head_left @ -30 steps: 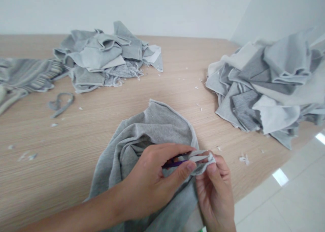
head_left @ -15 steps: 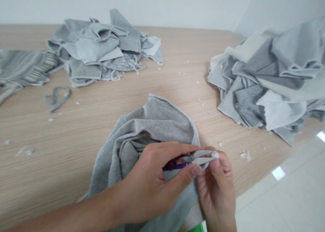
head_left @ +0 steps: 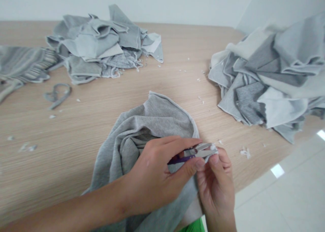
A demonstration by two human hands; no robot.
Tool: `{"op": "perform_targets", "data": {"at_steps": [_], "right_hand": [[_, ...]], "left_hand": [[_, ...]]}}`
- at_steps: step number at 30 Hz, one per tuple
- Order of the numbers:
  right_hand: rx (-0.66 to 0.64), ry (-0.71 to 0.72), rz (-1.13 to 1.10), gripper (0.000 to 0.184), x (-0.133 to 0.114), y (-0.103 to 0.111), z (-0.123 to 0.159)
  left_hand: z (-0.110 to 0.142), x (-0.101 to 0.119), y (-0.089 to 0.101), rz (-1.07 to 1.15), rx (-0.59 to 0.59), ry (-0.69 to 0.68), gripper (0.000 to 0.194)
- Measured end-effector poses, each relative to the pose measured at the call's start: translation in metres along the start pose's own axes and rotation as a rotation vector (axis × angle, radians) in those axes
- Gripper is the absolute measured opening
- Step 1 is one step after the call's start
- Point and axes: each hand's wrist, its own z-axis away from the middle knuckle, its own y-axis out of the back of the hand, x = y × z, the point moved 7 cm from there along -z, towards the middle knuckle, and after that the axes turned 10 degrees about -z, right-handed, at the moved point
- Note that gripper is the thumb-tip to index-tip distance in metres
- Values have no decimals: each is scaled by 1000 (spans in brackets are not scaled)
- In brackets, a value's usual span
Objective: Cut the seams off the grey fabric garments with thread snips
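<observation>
I watch the left hand [head_left: 162, 171] grip purple-handled snips [head_left: 193, 153], blades parted, over the grey cloth [head_left: 167, 123] bunched on the table [head_left: 114, 100], while the right hand [head_left: 215, 181] pinches the cloth's edge so close to the tips that a slip or hasty squeeze could nick it.

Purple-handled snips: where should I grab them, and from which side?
Probably best to take the snips by the purple handle, coming from the picture's left, like the left hand. The pointed blades aim right, toward the right hand, so the handle end looks safer.
</observation>
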Motion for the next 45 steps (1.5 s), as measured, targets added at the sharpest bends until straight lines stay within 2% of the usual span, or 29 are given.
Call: {"op": "perform_targets", "data": {"at_steps": [12, 21, 29, 36, 40, 45], "right_hand": [[1, 16, 32, 13, -2, 0, 0], [-30, -35, -22, 12, 0, -3, 0], [22, -31, -1, 16, 1, 2, 0], [-4, 31, 75, 12, -2, 0, 0], [1, 98, 138, 10, -5, -1, 2], [-5, 129, 149, 9, -6, -2, 2]], "left_hand": [[0, 4, -1, -1, 32, -28, 25], [5, 2, -5, -50, 30, -58, 26], [7, 0, -7, 46, 35, -25, 23], [4, -4, -14, 195, -52, 127, 23], [4, -6, -16, 322, -36, 221, 20], [5, -6, -15, 397, 4, 259, 17]]}}
